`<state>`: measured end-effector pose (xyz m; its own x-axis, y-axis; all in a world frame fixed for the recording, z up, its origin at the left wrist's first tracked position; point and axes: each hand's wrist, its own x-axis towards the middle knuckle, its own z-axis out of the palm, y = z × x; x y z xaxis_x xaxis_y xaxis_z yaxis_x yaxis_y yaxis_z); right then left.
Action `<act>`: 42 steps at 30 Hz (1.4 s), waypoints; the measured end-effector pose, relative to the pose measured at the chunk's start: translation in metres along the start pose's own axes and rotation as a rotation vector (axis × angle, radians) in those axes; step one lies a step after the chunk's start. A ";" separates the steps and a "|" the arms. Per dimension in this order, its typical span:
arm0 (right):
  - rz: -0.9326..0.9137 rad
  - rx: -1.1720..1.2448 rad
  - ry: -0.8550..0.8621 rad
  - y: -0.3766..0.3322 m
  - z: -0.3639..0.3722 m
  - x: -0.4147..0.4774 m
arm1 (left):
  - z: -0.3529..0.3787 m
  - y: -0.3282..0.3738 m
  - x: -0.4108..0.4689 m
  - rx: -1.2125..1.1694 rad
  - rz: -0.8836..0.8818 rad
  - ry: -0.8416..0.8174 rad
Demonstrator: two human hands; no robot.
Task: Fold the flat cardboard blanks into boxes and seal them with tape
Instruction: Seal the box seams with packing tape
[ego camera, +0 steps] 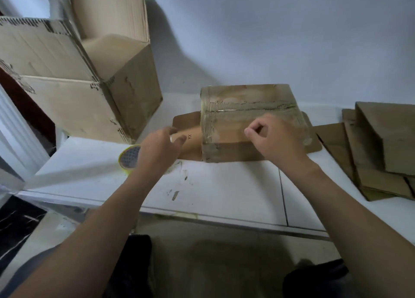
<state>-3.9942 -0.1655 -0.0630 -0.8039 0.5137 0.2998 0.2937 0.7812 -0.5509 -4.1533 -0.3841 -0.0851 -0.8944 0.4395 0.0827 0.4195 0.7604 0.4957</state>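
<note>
Nearest you, both bare forearms reach out over the front edge of the white bench [224, 185], which carries scuffs and bits of torn tape just behind your left wrist. Your left hand [160, 147] hovers with its fingers [174, 132] loose and slightly spread, gripping nothing; the hand is blurred. Just to the left of those fingers, partly hidden by the wrist, lies the yellow-rimmed roll of clear tape [128, 159], flat on the bench.

Under and just beyond the left fingertips is a flat brown cardboard blank [186, 120] printed "YX", spread on the bench. Your right hand [278, 140] is over the near top of the small folded brown cardboard box [247, 104], its fingers [252, 130] curled in towards the thumb; I cannot tell whether they pinch anything. The box sits on the flat blank, directly under and beyond your right fingers and well right of your left ones. Its top seam and left edge shine with clear tape, and a glossy film shows at the right corner beside your knuckles.

Far to the right of your right fingers, a stack of flat brown cardboard blanks [381, 145] lies fanned on the bench. Beyond and left of your left fingers stands a large open brown carton [78, 100] with raised flaps and worn tape marks, against the pale wall [269, 39].
</note>
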 end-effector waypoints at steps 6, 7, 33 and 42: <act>0.373 -0.219 0.059 0.059 -0.031 0.012 | 0.030 0.061 0.017 -0.314 0.075 -0.129; 0.444 -0.200 0.034 0.066 -0.036 0.016 | 0.034 0.066 0.022 -0.299 0.054 -0.115; 0.484 0.580 0.273 0.022 -0.088 0.008 | -0.013 0.078 0.010 -0.933 0.237 0.085; 0.517 0.320 0.057 0.017 -0.083 0.006 | -0.015 0.057 0.021 -0.941 0.082 0.122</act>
<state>-3.9513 -0.1198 -0.0064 -0.5672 0.8229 -0.0328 0.4613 0.2845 -0.8404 -4.1507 -0.3388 -0.0419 -0.9002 0.3808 0.2112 0.2322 0.0094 0.9726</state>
